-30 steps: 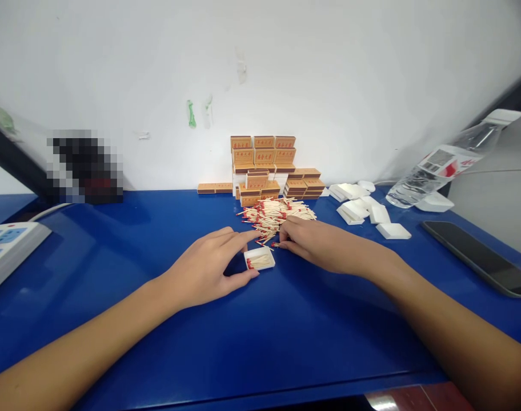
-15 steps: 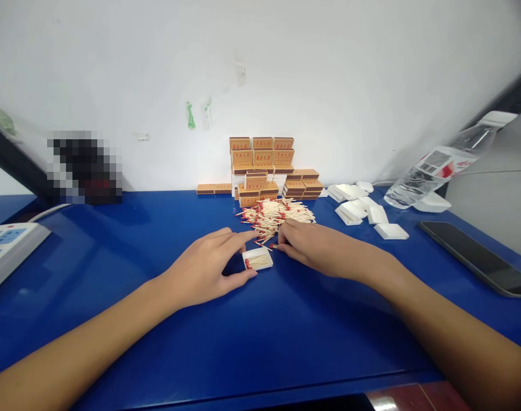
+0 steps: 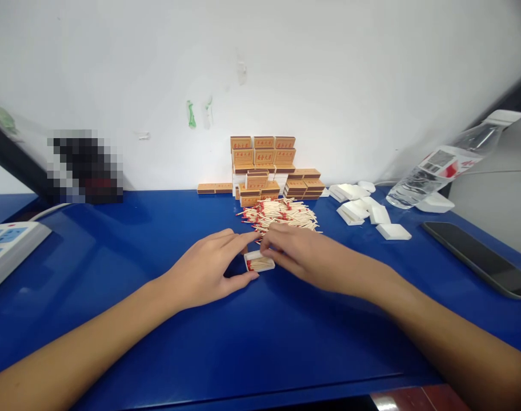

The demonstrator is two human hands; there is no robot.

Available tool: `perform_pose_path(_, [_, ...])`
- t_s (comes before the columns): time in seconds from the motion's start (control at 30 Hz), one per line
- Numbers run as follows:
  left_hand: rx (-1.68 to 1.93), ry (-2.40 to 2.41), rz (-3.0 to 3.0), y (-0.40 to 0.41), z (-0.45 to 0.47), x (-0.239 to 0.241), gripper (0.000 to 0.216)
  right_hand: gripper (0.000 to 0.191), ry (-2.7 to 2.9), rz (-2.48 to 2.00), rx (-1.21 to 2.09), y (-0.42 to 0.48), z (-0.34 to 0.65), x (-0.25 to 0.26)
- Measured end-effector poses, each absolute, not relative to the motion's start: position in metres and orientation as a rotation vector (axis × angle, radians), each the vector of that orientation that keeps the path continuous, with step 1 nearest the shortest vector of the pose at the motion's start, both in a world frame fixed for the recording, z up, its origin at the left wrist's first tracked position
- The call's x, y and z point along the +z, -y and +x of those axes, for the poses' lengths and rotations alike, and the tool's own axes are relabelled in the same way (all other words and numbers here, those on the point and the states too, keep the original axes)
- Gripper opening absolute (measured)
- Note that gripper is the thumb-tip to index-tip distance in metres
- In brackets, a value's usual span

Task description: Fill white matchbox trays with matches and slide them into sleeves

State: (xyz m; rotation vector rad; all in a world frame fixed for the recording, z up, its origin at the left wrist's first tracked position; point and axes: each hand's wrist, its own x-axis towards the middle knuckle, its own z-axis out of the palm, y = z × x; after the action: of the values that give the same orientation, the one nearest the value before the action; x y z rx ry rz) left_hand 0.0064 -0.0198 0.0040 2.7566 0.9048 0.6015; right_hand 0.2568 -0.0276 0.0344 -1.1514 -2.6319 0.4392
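Note:
A small white matchbox tray (image 3: 268,269) lies on the blue tabletop with several red-headed matches (image 3: 260,263) in it. My left hand (image 3: 207,265) is around its left end, thumb at the near side and fingers at the far side, with the index finger stretched toward the loose matches. Over the tray's far right corner is my right hand (image 3: 297,248), thumb and fingers pinched together; whatever is between the fingertips is hidden. Just beyond both hands spreads a heap of loose matches (image 3: 286,212), partly covered by my right hand.
Printed matchboxes (image 3: 264,156) are stacked against the wall. To the right lie several white trays (image 3: 352,211), a tilted water bottle (image 3: 447,162) and a phone (image 3: 479,260). A power strip (image 3: 14,248) sits at the left; a dark pixelated object (image 3: 89,168) stands behind it.
My right hand has moved left from the edge of the match heap to above the tray. Red match heads showed at its fingertips before. My left hand has stayed at the tray.

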Motion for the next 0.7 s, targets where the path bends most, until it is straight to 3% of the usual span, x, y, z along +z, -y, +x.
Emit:
perform_pose_path(0.13, [0.613, -0.929, 2.744, 0.020, 0.006, 0.004, 0.060, 0.019, 2.507, -1.335, 0.172, 0.013, 0.274, 0.040])
perform_pose_path(0.4, [0.616, -0.890, 2.707, 0.024, 0.010, 0.005, 0.057, 0.016, 2.587, -1.520, 0.413, 0.001, 0.280, 0.026])
perform_pose_path(0.7, [0.655, -0.893, 2.722, 0.023, 0.009, 0.004, 0.057, 0.015, 2.561, -1.116, 0.531, 0.023, 0.259, 0.034])
